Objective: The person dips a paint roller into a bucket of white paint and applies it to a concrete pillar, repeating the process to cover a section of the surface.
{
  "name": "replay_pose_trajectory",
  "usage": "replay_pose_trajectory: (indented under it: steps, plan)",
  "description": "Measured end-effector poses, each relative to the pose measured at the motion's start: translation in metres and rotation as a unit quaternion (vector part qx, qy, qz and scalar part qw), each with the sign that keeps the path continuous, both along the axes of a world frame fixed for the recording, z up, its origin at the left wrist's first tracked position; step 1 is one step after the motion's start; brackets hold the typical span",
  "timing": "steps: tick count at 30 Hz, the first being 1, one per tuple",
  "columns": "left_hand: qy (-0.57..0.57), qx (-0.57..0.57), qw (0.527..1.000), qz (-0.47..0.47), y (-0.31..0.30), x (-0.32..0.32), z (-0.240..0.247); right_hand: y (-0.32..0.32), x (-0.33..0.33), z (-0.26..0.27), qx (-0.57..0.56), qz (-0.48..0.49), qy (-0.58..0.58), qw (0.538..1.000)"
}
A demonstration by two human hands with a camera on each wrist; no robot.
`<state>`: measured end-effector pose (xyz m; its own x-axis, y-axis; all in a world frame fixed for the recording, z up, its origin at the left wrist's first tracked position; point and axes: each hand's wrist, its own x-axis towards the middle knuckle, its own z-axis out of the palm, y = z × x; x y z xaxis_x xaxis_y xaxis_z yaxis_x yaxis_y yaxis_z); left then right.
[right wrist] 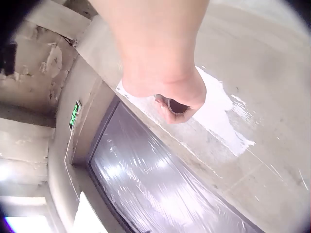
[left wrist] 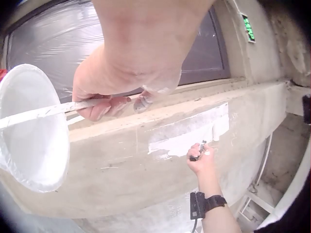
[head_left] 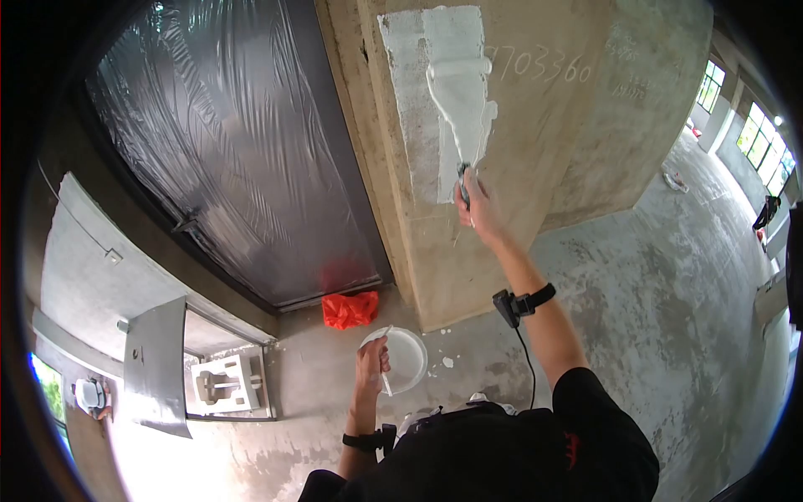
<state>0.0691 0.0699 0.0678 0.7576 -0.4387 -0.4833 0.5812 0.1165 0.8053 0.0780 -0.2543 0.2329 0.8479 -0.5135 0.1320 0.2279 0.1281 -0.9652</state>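
Note:
My right hand (head_left: 478,209) grips the dark handle of a paint roller (head_left: 460,71), whose white roller head lies against the wall inside a patch of wet white paint (head_left: 410,50). In the right wrist view the right hand (right wrist: 167,92) is curled round the handle end (right wrist: 178,106); the roller head is hidden there. My left hand (head_left: 372,361) holds the white bucket (head_left: 405,360) by a thin pale handle or stick, pinched in curled fingers. In the left wrist view this pale rod (left wrist: 43,113) crosses in front of the bucket's mouth, under the left hand (left wrist: 121,82).
Left of the painted wall (head_left: 519,151) stands a dark door (head_left: 251,151) covered in plastic film. A red plastic bag (head_left: 350,309) lies on the concrete floor (head_left: 619,301) by its foot. An open cabinet (head_left: 226,376) is at lower left, and white paint drips spot the floor beside the bucket.

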Motion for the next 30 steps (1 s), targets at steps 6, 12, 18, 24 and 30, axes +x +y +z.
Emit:
replay_pose_trajectory:
  steps: [6, 12, 18, 24, 30]
  plan:
    - [-0.005, 0.003, 1.000, 0.014, -0.003, -0.001, 0.001, 0.008, -0.012, -0.080, 0.015, 0.008, 0.026, 1.000]
    - [-0.013, 0.003, 1.000, 0.021, -0.002, 0.000, 0.000, 0.020, -0.034, -0.153, 0.000, 0.007, 0.082, 0.997]
    - [-0.004, 0.009, 1.000, 0.025, -0.002, -0.005, 0.002, 0.030, -0.058, -0.222, -0.025, -0.017, 0.135, 0.990]
    - [-0.013, 0.016, 1.000, 0.011, -0.002, -0.007, 0.000, 0.048, -0.068, -0.263, -0.010, -0.050, 0.147, 0.988]
    - [-0.014, 0.020, 1.000, 0.015, -0.002, -0.008, 0.004, 0.065, -0.053, -0.271, -0.083, -0.087, 0.136, 0.983]
